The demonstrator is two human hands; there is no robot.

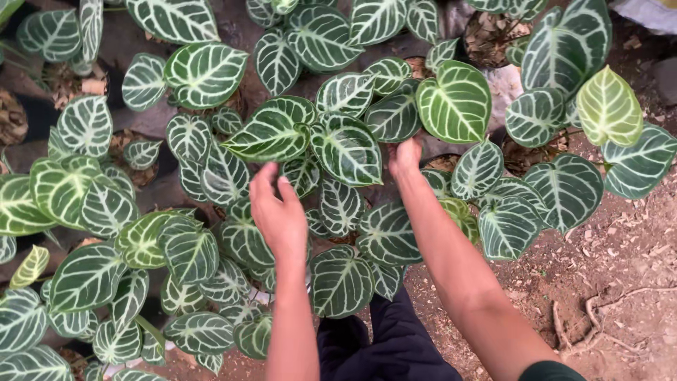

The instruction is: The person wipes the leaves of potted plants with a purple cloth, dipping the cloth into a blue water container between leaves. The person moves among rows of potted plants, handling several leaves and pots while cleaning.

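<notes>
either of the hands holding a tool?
No: the left hand hovers open over the dark green white-veined leaves, and the right hand reaches in among them with no tool visible.

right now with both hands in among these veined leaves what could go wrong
1. The right hand sits under a big heart-shaped leaf; a quick pull might tear it or snap its stem.
2. The left hand hovers over overlapping dark leaves; pressing down could crease them.
3. Pots are mostly hidden under the foliage, so a forearm could tip one unseen.
</notes>
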